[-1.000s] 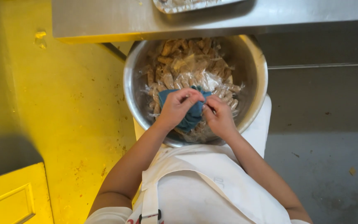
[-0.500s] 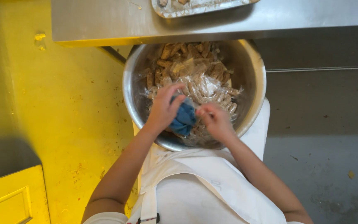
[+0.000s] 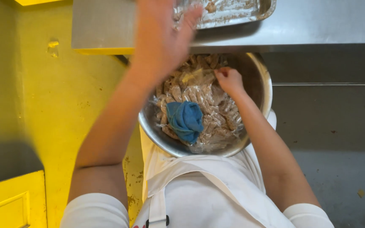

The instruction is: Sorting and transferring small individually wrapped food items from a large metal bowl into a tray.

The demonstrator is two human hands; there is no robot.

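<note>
Plastic wrap (image 3: pixel 208 105) covers food in a steel bowl (image 3: pixel 262 84); the right hand (image 3: pixel 230 80) pinches it at the far rim, fingers together. Left hand (image 3: pixel 161 38), blurred, fingers apart, hovers above the desk (image 3: pixel 317 29). A blue cloth (image 3: pixel 186 120) lies on the wrap.

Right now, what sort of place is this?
Likely a commercial kitchen or food-prep room: a stainless steel counter with a metal tray, a big steel bowl of wrapped food pieces, and a white apron on the person.
</note>
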